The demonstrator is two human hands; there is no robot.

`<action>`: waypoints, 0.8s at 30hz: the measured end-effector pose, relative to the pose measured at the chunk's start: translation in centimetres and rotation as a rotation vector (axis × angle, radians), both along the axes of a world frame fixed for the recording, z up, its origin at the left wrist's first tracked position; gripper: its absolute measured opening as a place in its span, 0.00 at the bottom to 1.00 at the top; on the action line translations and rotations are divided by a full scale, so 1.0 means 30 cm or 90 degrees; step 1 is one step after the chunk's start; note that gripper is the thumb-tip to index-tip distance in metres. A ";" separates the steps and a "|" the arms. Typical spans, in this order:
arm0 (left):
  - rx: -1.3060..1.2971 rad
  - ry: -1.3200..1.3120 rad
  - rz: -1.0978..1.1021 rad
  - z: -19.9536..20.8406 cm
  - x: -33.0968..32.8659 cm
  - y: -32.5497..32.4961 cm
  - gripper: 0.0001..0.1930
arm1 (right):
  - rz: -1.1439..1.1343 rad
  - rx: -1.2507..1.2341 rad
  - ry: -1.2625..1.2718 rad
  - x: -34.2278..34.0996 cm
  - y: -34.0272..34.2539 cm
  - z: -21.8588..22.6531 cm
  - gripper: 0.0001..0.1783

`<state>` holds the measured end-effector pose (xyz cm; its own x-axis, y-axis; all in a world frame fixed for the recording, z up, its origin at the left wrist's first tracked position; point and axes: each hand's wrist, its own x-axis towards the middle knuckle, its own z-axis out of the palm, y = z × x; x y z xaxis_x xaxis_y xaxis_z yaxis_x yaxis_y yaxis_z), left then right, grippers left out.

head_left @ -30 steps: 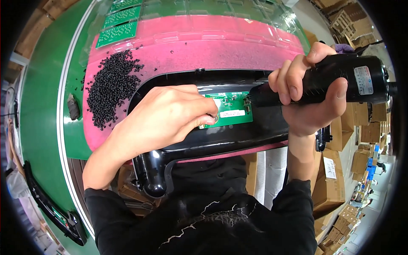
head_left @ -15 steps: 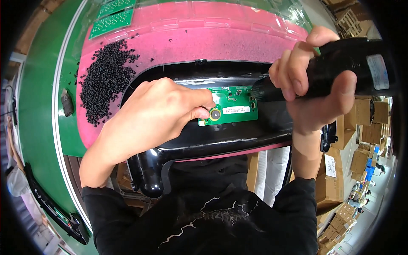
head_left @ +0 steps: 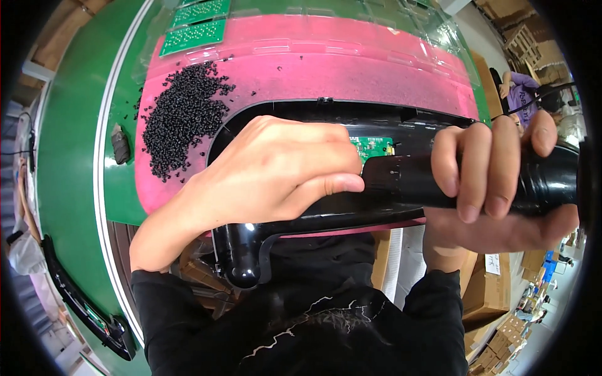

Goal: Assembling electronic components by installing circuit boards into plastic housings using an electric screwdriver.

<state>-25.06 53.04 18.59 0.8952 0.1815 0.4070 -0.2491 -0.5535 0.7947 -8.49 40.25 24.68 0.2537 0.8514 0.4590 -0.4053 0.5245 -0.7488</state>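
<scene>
A green circuit board (head_left: 376, 145) lies inside a long, glossy black plastic housing (head_left: 282, 110); only its upper part shows past my hands and the tool. My right hand (head_left: 492, 172) is wrapped round a thick black electric screwdriver (head_left: 404, 178), whose narrower end points left over the board. At that end, my left hand (head_left: 269, 169) has its fingers curled in and the thumb pressed beside them. What sits between the left fingertips is hidden, as is the bit of the screwdriver.
Small black screws (head_left: 188, 116) are heaped on the pink mat (head_left: 301, 75). Green perforated boards (head_left: 194, 36) lie at the far left near a clear plastic tray (head_left: 370, 47). A dark wrapped lump (head_left: 120, 145) and a curved black part (head_left: 84, 301) sit at left. Cardboard boxes (head_left: 489, 288) stand at right.
The screwdriver has swung left and down across the board, covering most of it. My left hand has shifted right with its thumb now beside the tool's end. The whole view has shifted slightly.
</scene>
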 end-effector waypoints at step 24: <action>0.205 -0.021 0.041 -0.030 -0.027 0.019 0.10 | -0.138 0.058 -0.071 -0.048 -0.003 0.049 0.25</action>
<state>-25.88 53.62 17.69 0.8719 0.0939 0.4807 -0.2281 -0.7907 0.5681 -9.93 40.16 26.16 0.3691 0.7371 0.5661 -0.1944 0.6568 -0.7285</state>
